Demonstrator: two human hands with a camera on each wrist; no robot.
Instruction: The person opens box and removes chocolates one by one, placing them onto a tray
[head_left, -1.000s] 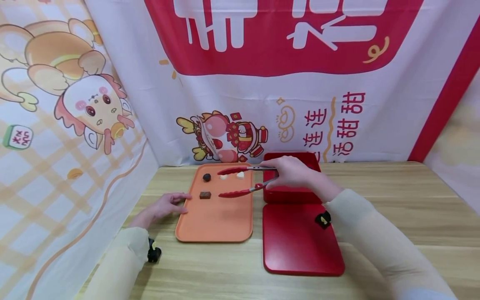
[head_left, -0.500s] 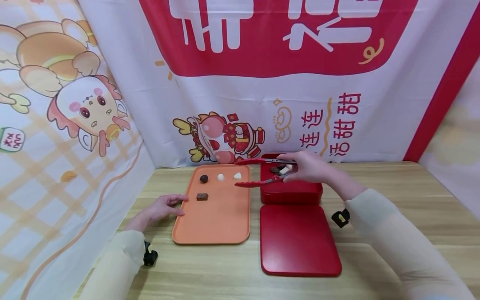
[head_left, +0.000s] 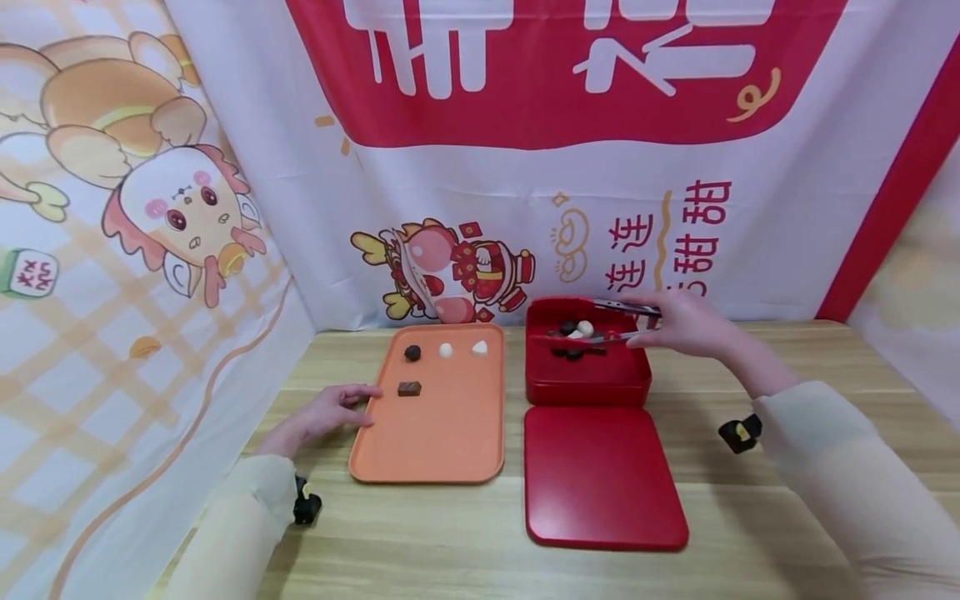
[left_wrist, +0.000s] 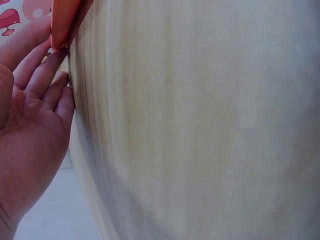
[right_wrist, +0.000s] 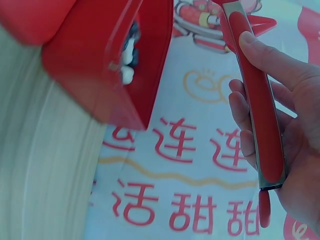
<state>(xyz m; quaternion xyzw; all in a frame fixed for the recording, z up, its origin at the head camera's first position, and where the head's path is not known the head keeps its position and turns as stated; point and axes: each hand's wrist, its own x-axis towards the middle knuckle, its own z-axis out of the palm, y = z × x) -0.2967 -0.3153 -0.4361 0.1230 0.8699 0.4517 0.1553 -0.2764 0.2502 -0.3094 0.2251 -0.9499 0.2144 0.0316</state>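
Observation:
My left hand [head_left: 333,410] rests at the left edge of the orange tray [head_left: 450,442], fingers and thumb touching its rim. On the tray lie a dark round chocolate [head_left: 412,353], a brown rectangular one [head_left: 409,388], a white rounded piece [head_left: 446,350] and a white triangular piece [head_left: 480,347]. My right hand [head_left: 684,323] grips red-and-metal food tongs [right_wrist: 257,100] by the handles, thumb along one arm. In the head view, the tongs reach over the open red box [head_left: 587,392], which holds several dark and white pieces [head_left: 585,329]. The tong tips blend into the red box.
A red lid [head_left: 603,475] lies flat on the wooden table [head_left: 450,542] in front of the box, right of the tray. A printed cloth backdrop [head_left: 435,192] hangs behind the tray and box, with another at the left.
My right hand has moved right with the tongs, from over the tray to over the box, uncovering the pieces in the box. My left hand has stayed at the tray's edge.

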